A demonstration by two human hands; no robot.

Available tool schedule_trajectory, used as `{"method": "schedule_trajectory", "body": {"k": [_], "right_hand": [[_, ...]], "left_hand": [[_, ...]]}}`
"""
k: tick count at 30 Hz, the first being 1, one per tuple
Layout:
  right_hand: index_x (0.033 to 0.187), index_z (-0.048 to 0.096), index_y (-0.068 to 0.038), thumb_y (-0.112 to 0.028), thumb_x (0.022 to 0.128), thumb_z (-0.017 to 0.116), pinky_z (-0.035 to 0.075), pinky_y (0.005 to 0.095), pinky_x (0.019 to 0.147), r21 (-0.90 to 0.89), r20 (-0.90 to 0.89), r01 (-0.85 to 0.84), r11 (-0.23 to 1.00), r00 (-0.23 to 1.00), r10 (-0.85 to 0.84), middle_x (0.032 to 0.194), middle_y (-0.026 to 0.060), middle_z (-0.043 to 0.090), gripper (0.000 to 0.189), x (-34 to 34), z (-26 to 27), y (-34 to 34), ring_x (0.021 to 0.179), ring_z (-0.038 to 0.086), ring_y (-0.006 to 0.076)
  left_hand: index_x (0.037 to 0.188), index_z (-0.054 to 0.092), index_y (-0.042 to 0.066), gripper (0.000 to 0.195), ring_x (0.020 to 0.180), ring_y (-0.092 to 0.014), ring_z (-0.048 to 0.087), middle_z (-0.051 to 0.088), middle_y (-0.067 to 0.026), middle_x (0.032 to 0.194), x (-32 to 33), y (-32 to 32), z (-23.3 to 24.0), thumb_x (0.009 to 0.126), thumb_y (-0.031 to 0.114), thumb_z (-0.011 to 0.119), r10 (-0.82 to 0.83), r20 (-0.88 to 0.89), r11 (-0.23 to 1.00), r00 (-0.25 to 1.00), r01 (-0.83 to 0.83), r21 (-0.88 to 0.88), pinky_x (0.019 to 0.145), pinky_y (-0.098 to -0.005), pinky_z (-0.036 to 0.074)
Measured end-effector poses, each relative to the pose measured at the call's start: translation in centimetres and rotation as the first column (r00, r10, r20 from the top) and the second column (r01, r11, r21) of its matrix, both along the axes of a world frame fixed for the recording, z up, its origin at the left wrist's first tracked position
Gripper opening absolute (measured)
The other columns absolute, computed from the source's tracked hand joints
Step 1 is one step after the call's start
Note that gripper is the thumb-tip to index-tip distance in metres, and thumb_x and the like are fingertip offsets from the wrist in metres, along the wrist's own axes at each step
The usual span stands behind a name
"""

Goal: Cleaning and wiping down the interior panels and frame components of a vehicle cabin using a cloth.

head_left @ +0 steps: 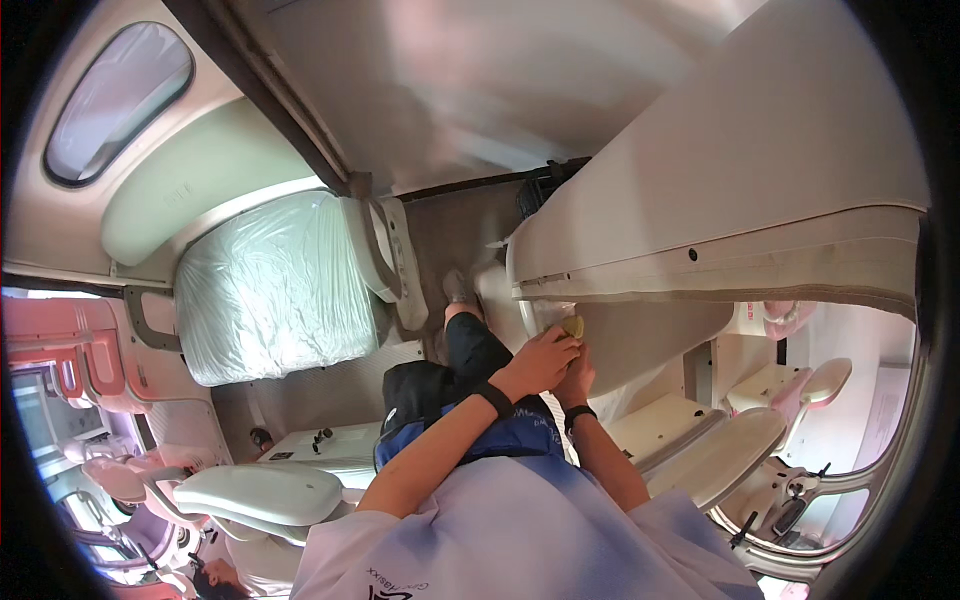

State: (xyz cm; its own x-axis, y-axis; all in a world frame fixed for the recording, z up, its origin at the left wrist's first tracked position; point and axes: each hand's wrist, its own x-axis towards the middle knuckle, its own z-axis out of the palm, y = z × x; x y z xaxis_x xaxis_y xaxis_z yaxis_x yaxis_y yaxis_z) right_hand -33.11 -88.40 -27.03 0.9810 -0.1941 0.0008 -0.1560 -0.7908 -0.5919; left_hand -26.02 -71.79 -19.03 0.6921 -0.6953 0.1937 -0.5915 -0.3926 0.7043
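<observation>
My left hand (541, 361) and my right hand (575, 379) meet beside the edge of a large beige padded panel (675, 187). The left fingers are closed around a small yellowish object (574, 326), too small to name. My right fingers come up against its lower side; whether they grip it is hidden. Just behind the hands are a pale post (529, 316) and a bit of clear plastic film (553, 311). A dark band circles each wrist. Across my front hangs a black and blue bag (472, 431) bearing writing.
I am inside a vehicle cabin. A seat cushion wrapped in clear plastic (277, 285) stands at left, with a grey armrest (390, 255) beside it. White seat parts (259, 491) stand lower left, near another person (217, 577). More seat parts (720, 457) fill the lower right.
</observation>
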Motion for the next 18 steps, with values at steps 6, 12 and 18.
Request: {"method": "schedule_trajectory", "body": {"k": [6,12,18], "right_hand": [[0.130,0.048,-0.007,-0.025,0.071,0.085,0.056,0.0492,0.074,0.025,-0.042,0.040,0.999,0.998,-0.039,0.103,0.0197,0.070,0.073,-0.1,-0.1,0.0,0.093,0.068,0.0446],[0.135,0.047,-0.002,-0.029,0.071,0.085,0.056,0.0505,0.074,-0.059,0.068,0.036,0.998,0.997,-0.032,0.107,0.0224,0.068,0.079,-0.3,0.2,0.4,0.092,0.068,0.0444],[0.131,0.049,-0.001,-0.026,0.072,0.083,0.057,0.0504,0.070,-0.040,0.117,0.067,0.997,0.991,-0.062,0.100,0.0228,0.068,0.073,-0.4,0.3,0.8,0.086,0.069,0.0438]], "left_hand": [[0.111,0.069,0.008,0.025,0.111,-0.033,0.053,0.066,-0.0074,0.115,0.0,-0.3,0.4,0.088,0.016,0.063,0.060,-0.234,0.989,0.970,-0.090,-0.121,0.097,-0.0421,0.050],[0.100,0.068,0.003,0.018,0.098,-0.041,0.061,0.069,-0.0178,0.101,-0.3,-0.3,-0.4,0.089,0.015,0.063,0.262,-0.515,0.943,0.816,-0.331,-0.044,0.087,-0.0461,0.052],[0.107,0.060,-0.005,0.029,0.098,-0.044,0.066,0.068,-0.0266,0.102,-0.8,0.0,-2.2,0.091,0.019,0.062,0.373,-0.535,0.906,0.758,-0.423,0.032,0.083,-0.0499,0.053]]}}
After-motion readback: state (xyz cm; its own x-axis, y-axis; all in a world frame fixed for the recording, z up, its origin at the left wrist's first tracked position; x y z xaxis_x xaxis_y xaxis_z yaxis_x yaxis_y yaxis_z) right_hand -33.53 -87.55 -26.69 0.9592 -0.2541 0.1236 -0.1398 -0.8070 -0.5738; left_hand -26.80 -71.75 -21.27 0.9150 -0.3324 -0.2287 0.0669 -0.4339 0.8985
